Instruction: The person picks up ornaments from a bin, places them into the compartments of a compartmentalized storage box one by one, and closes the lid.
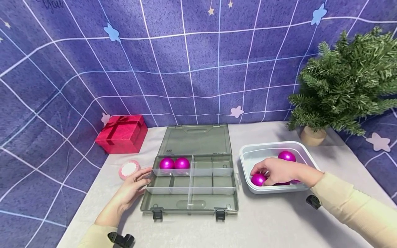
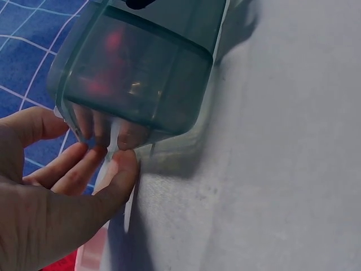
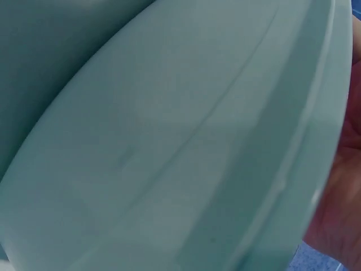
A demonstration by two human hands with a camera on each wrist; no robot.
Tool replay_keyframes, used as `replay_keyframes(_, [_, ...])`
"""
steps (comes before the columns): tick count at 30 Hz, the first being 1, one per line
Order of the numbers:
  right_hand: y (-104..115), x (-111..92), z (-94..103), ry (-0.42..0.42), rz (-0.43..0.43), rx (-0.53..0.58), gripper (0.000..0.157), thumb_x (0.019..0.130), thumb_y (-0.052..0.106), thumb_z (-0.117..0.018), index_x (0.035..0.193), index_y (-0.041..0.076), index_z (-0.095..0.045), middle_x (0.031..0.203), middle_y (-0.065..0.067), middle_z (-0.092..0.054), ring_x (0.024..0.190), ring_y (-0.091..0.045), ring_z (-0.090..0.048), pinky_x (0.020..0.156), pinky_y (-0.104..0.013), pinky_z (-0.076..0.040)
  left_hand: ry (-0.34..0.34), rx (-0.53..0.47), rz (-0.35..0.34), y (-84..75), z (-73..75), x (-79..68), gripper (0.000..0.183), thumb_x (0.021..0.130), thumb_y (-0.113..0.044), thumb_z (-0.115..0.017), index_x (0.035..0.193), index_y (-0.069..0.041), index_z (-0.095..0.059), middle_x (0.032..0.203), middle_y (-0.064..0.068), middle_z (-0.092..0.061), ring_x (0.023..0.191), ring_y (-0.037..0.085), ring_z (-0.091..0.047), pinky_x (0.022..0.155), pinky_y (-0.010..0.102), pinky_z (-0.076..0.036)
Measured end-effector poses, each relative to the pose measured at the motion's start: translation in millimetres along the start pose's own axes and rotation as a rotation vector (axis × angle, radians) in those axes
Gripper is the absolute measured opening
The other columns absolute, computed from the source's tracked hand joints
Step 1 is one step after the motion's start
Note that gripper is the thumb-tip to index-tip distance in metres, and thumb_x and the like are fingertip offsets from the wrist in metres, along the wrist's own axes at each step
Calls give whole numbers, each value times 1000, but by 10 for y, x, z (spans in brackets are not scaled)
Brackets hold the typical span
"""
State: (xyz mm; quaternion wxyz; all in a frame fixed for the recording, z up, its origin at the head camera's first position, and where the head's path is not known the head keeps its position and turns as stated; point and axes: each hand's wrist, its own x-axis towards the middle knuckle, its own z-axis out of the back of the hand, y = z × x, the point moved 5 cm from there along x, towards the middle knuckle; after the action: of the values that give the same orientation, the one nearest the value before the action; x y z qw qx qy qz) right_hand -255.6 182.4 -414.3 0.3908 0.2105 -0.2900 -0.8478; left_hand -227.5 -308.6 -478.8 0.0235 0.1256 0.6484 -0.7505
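Note:
My right hand (image 1: 277, 170) reaches into a white plastic bin (image 1: 245, 162), thumb and fingers curled round a shiny magenta ball (image 1: 258, 179). Another magenta ball (image 1: 286, 156) lies behind the hand, and more are partly hidden under it. In the right wrist view the bin's outer wall (image 3: 186, 130) covers most of the picture, with part of the hand (image 3: 338, 192) beyond its rim. To the left, a grey see-through compartment box (image 1: 214, 199) lies with its lid folded back. Two magenta balls (image 1: 174, 163) sit in its back left compartment. My left hand (image 1: 133, 187) rests its extended fingertips (image 2: 125, 161) against the box's left side.
A red gift box (image 1: 121, 136) with a dark ribbon stands at the back left. Near my left hand lies a round pink-and-white item (image 1: 128, 169). A small artificial fir tree (image 1: 350, 82) rises behind the bin at right. A blue grid-patterned cloth (image 1: 198, 79) hangs behind the table.

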Motion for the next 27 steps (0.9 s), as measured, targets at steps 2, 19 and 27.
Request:
replay_keyframes(2, [-11,0,2,-5,-8,9,39,76,0,-77,115,3,-71,106,0,-72,99,-22,-68,86,-37,-55,-2,1,2,-4,-1,1,60,100,-4,-53,155,4,-33,161,25,-31,141,39,-33,106,59,-29])
replay_keyframes(19, [228,68,793,-375,-86,167,39,94,17,-73,128,2,-63,121,-11,-70,113,-30,-64,100,-53,-45,-5,9,5,-8,22,7,59,99,-4,-54,154,4,-35,159,26,-33,138,35,-36,101,51,-35])
replay_keyframes(27, [393,501,734,-419,-93,417,36,94,13,-71,125,-2,-60,112,-15,-70,104,-23,-65,92,-40,-51,4,8,1,-17,7,15,59,99,-5,-54,155,4,-34,160,26,-32,141,39,-34,105,58,-31])
